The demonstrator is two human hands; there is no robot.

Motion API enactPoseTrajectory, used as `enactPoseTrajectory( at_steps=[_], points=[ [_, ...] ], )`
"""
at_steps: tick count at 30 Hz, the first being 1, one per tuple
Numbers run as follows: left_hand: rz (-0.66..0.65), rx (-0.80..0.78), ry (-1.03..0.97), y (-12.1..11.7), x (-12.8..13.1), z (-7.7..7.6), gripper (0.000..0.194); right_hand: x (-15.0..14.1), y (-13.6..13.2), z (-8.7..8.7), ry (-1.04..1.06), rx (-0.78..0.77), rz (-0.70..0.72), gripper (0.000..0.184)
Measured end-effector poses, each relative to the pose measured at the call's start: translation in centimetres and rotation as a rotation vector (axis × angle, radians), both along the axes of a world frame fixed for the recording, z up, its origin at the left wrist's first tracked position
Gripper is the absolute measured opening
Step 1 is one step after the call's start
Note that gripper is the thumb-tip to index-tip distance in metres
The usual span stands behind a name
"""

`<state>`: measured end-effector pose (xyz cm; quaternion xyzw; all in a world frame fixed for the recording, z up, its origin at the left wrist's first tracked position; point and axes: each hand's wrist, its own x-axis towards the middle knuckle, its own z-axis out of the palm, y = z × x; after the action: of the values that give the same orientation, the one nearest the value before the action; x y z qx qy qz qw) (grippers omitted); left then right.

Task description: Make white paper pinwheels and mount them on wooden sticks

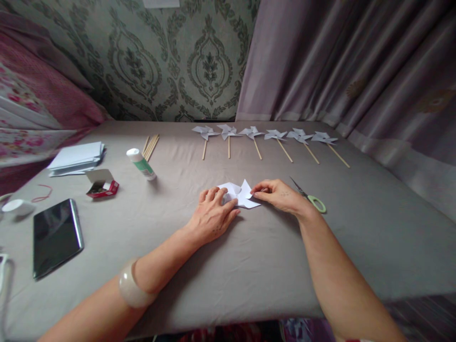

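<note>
Clock's centred on the white folded-paper pinwheel (244,194) in the middle of the table, 12 being the wall side. Left hand (215,211) is spread and bent-fingered, pressing the paper down without gripping it. Right hand (281,194) has a pointed paper blade pinched between thumb and finger on the 3 o'clock side.

Six other crisp paper pinwheels (252,133), each on one slim wooden stick, lie in a row from 11 to 2. One pair of scissors (315,202), pale green plastic handle, is at 3. At 10 there's a bunch of loose wooden sticks (151,148), too overlapped to count, and just nearer one smooth cylindrical glue stick (143,166), white with a green label.

Past that, around 9:30, is a flat paper stack (74,157), sheets uncountable. One small red cardboard box (103,191) sits at 9, flap up, with tiny dark bits inside, too small to identify. One glossy black tablet (57,237) is around 8:30. Everything's on a softly wrinkled grey tablecloth (267,270).
</note>
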<state>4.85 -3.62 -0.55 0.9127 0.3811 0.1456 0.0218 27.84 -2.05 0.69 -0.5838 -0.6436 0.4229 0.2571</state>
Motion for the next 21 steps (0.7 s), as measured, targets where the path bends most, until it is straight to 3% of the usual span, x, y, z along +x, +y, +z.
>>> enactPoseTrajectory(
  at_steps=[8,21],
  points=[
    [0.006,0.012,0.048,-0.1,0.0,0.1,0.039,-1.2,0.0,-0.3,-0.016,0.18,0.054,0.018],
    [0.005,0.021,0.032,0.0,0.0,-0.1,0.039,-2.1,0.4,-1.5,0.073,0.176,-0.041,0.028]
  ],
)
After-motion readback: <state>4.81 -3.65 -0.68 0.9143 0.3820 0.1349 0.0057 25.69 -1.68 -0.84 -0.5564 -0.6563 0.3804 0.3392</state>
